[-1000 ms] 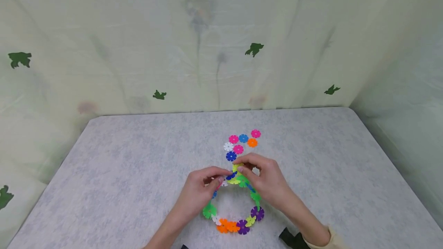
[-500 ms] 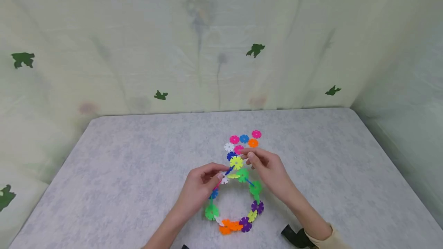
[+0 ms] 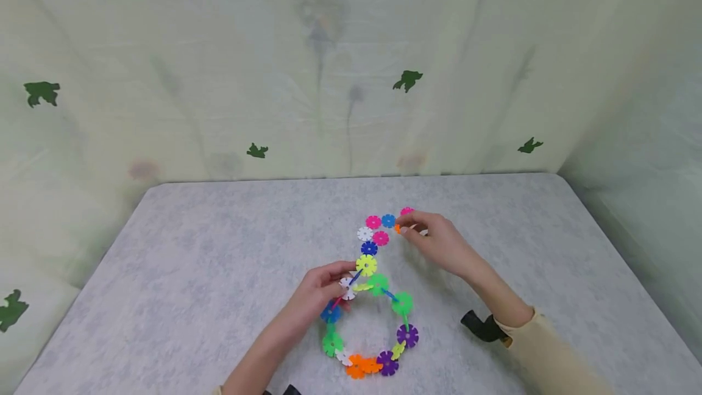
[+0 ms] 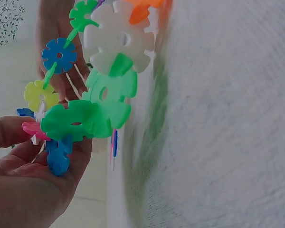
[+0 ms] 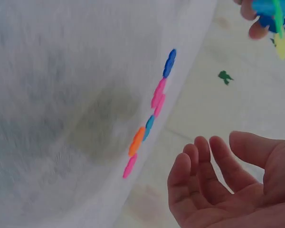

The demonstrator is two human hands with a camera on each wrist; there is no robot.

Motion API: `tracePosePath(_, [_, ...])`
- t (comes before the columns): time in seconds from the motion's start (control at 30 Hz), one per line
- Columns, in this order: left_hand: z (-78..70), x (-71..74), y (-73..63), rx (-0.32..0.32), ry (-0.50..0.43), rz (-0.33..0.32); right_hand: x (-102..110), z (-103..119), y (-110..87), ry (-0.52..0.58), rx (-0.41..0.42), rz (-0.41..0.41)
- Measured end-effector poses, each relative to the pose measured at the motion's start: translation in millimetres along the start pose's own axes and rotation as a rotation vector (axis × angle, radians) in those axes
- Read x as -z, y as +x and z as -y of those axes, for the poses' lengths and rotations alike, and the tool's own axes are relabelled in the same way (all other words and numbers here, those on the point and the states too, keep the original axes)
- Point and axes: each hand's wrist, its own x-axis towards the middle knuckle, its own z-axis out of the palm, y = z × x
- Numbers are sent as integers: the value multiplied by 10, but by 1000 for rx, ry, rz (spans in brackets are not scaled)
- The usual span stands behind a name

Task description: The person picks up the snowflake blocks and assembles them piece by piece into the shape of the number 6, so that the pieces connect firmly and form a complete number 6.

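While the disc ring (image 3: 356,366) is nearest, left hand (image 3: 317,294) at its 10 o'clock pinches a pink disc (image 4: 33,128), and a hard squeeze might unhook it; farther, at 1 o'clock, right hand (image 3: 439,242), fingers parted, holding nothing, hangs by loose discs (image 3: 381,236), which a clumsy touch could scatter

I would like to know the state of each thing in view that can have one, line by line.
Disc chain: discs linked in a ring shape
Left hand: gripping the disc chain
Right hand: fingers loosely curved, holding nothing
Loose discs: lying flat on the table
Backdrop: hanging, wrinkled
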Motion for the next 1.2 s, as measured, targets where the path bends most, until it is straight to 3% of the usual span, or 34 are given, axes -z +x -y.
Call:
tracePosePath(0.27, [6,-12,-8,-4,47,39,140,-253,416,-68,-67,60])
tracePosePath(0.47, [21,-45,9,5,43,-23,182,-445,620,-110,-105,121])
tracePosePath(0.57, [35,-77,15,-4,37,-77,158,-504,668,-167,-73,132])
tracePosePath(0.77, [36,-122,9,-24,36,-152,126,-517,624,-259,-15,112])
tracePosePath(1.07, [42,-141,2,-65,31,-138,121,-475,456,-250,-110,76])
tracePosePath(1.2, [49,-154,9,-67,23,-153,112,-426,309,-252,-41,11])
